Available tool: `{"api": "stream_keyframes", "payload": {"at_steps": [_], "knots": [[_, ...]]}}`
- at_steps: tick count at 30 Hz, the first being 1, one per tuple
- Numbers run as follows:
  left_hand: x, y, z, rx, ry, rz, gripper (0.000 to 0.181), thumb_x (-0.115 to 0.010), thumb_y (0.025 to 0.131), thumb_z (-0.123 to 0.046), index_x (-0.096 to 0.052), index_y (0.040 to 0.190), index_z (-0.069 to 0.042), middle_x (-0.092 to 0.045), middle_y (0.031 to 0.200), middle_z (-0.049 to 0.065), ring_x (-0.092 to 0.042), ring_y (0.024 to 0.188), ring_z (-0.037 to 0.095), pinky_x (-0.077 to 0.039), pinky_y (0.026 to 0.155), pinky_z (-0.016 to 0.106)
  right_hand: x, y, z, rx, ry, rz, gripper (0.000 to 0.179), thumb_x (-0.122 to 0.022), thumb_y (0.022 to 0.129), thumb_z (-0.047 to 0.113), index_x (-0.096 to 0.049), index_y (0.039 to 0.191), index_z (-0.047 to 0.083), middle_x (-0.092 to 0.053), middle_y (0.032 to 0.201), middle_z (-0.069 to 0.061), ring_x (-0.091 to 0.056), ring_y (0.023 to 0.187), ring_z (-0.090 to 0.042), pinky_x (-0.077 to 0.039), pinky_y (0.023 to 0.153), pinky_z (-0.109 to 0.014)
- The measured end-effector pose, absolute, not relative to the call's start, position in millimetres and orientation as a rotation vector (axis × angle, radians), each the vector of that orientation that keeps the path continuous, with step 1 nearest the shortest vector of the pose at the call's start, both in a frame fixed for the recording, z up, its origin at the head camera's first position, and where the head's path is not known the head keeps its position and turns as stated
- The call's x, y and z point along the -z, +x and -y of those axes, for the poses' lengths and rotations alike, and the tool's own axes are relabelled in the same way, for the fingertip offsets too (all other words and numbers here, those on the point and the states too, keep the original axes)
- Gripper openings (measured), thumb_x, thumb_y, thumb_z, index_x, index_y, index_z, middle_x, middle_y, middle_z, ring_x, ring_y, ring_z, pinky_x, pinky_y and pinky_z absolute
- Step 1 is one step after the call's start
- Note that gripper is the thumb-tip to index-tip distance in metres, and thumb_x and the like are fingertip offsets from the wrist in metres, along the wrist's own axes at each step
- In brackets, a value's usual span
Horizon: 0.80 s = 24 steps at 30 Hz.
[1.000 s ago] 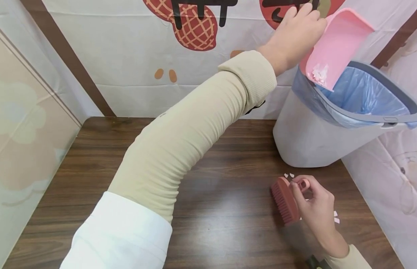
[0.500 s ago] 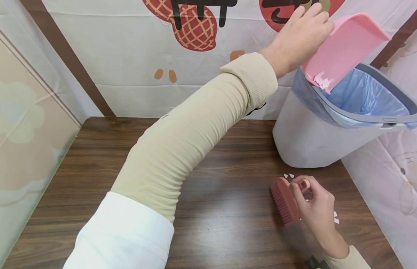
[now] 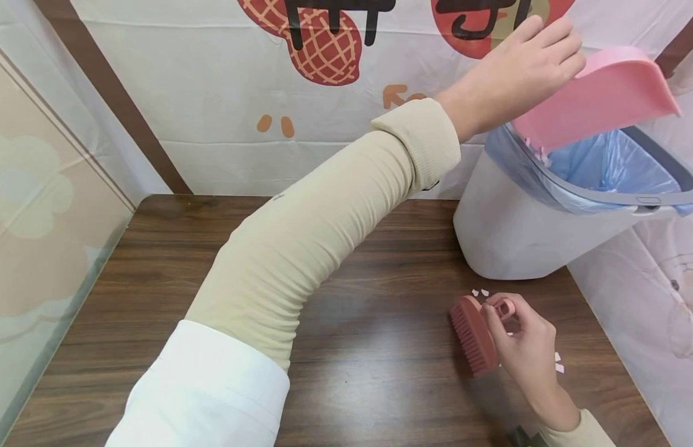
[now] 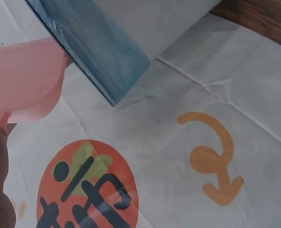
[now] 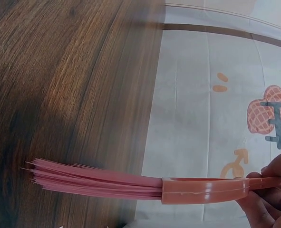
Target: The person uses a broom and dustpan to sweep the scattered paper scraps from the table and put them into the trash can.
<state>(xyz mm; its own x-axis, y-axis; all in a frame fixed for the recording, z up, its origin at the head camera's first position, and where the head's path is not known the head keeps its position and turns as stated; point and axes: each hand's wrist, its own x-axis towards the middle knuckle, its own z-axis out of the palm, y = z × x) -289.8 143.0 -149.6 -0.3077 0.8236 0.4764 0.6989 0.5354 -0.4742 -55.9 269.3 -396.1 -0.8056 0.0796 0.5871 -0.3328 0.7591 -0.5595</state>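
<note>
High at the right of the head view, my left hand (image 3: 516, 71) grips a pink dustpan (image 3: 608, 96) by its handle, which the hand hides. The pan tilts over the near-left rim of a grey trash bin (image 3: 508, 223) lined with a blue bag (image 3: 616, 161). White paper scraps (image 3: 538, 152) sit at its lower edge. In the left wrist view the dustpan (image 4: 28, 78) is beside the bin's rim. My right hand (image 3: 527, 354) pinches the handle of a reddish-pink brush (image 3: 474, 335) low over the table. Its bristles (image 5: 92, 180) show in the right wrist view.
A few white scraps (image 3: 480, 292) lie on the dark wooden table (image 3: 380, 310) near the brush, others (image 3: 558, 362) to the right of my right hand. A printed white cloth (image 3: 212, 93) hangs behind, and pale cloths stand along both sides.
My left hand has moved right and slightly down, turning the dustpan further over the bin. The paper scraps have slid to its lower edge. My right hand and the brush have stayed put.
</note>
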Motion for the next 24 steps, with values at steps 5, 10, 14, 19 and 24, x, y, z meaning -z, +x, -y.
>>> {"api": "stream_keyframes", "payload": {"at_steps": [5,10,14,19,24], "knots": [[149.5,-287.8,-145.5,-0.234,-1.223,2.077,0.062,-0.002,0.097,0.008,-0.052,0.132,-0.001,-0.055,0.134,0.01,-0.044,0.131,0.027,-0.035,0.103,0.04,396.1,-55.9,-269.4,-0.901,0.198,2.346,0.018,-0.074,0.082,-0.01,-0.069,0.096,0.002,-0.068,0.077,-0.006,-0.055,0.072,0.014,-0.048,0.055,-0.009],[149.6,-287.0,-145.8,-0.241,-1.192,2.086,0.062,-0.001,0.097,0.008,-0.052,0.132,-0.002,-0.055,0.132,0.008,-0.046,0.126,0.026,-0.034,0.1,0.039,396.1,-55.7,-269.8,-0.896,0.205,2.343,0.018,-0.074,0.082,-0.01,-0.069,0.095,0.002,-0.067,0.077,-0.005,-0.055,0.072,0.013,-0.048,0.054,-0.009],[149.2,-287.0,-145.6,-0.236,-1.177,2.089,0.064,-0.001,0.097,0.008,-0.052,0.133,-0.003,-0.056,0.13,0.008,-0.046,0.125,0.026,-0.034,0.1,0.039,396.2,-55.1,-270.1,-0.891,0.206,2.344,0.018,-0.074,0.082,-0.01,-0.069,0.096,0.002,-0.067,0.077,-0.006,-0.054,0.072,0.013,-0.048,0.053,-0.01],[147.9,-285.6,-144.0,-0.218,-1.175,2.119,0.061,-0.004,0.099,0.008,-0.053,0.134,-0.004,-0.056,0.13,0.008,-0.045,0.127,0.026,-0.034,0.101,0.038,396.0,-54.8,-270.9,-0.896,0.193,2.348,0.019,-0.075,0.082,-0.01,-0.069,0.095,0.002,-0.068,0.077,-0.006,-0.055,0.073,0.015,-0.048,0.053,-0.009],[147.1,-285.5,-142.1,-0.196,-1.176,2.161,0.057,-0.009,0.102,0.005,-0.054,0.137,-0.006,-0.055,0.131,0.007,-0.044,0.127,0.026,-0.034,0.103,0.037,396.3,-55.1,-271.4,-0.89,0.197,2.345,0.019,-0.074,0.082,-0.01,-0.069,0.096,0.002,-0.068,0.077,-0.006,-0.055,0.073,0.014,-0.047,0.052,-0.01]]}}
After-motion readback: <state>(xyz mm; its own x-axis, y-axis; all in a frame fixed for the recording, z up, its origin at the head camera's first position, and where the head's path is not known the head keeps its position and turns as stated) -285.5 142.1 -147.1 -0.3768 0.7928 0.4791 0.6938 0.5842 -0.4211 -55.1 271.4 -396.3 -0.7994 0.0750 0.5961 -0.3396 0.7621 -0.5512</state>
